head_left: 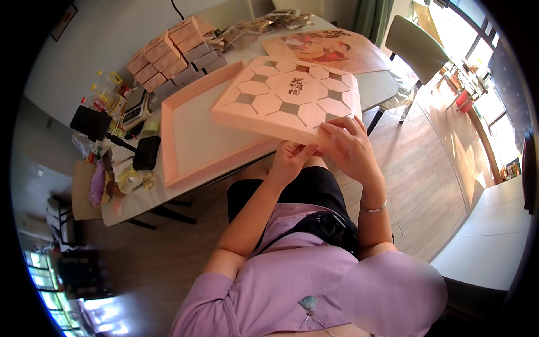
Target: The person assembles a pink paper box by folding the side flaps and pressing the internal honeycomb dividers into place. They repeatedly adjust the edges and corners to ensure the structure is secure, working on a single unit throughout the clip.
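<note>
A shallow pink cardboard tray (264, 90) with several cut-out openings and dark lettering in its middle is tilted over the table. At its near right corner, my right hand (347, 145) grips the edge, fingers on top and thumb lower down. My left hand (293, 160) pinches the near edge beside it, with thumb and fingers pressed together. Between the hands, the folded corner is partly hidden. Under the tray and to its left lies a larger pink box frame (170, 147) with raised walls, resting on the white table.
Small pink boxes (168, 56) are stacked at the back left. A printed pink lid (337, 51) lies at the far right, with plastic packets (252, 29) behind. A black phone stand (147, 151), a scale (137, 106) and bottles (104, 95) crowd the left end. A chair (412, 49) stands beyond.
</note>
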A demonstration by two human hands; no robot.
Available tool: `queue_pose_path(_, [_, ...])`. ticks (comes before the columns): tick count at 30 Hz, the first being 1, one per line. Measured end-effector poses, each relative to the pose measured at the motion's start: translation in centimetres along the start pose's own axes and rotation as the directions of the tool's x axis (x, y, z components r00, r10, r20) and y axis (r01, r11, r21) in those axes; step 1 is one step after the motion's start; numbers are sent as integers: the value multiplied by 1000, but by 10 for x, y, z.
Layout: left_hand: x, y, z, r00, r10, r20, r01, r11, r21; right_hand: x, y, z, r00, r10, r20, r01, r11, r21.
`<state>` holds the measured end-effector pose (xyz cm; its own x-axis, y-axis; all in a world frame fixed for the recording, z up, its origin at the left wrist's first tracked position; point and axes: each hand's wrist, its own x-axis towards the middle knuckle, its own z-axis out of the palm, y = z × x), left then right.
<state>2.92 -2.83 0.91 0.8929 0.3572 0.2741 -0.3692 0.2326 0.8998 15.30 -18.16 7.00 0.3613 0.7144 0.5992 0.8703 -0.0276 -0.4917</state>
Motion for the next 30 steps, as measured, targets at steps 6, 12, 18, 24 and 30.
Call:
queue_pose_path(6, [9,-6,-1,995,102,-13,-101,992,77,3,-4,-1,999,-42,-21,41,999,-24])
queue_pose_path(12, [18,-10,3,982,189,-27,-189,982,27,8,-6,4,996,-48,-69,49,999,21])
queue_pose_path(18, [10,-16,1,991,107,-83,-114,990,-88,7,-8,2,998,-3,-55,11,989,145])
queue_pose_path(24, [8,-4,0,984,145,-104,-161,974,-160,-11,21,-16,959,65,-276,-19,986,164])
queue_pose_path(30, [10,-15,10,986,136,-94,-147,981,-125,-26,36,23,953,235,-191,-131,890,437])
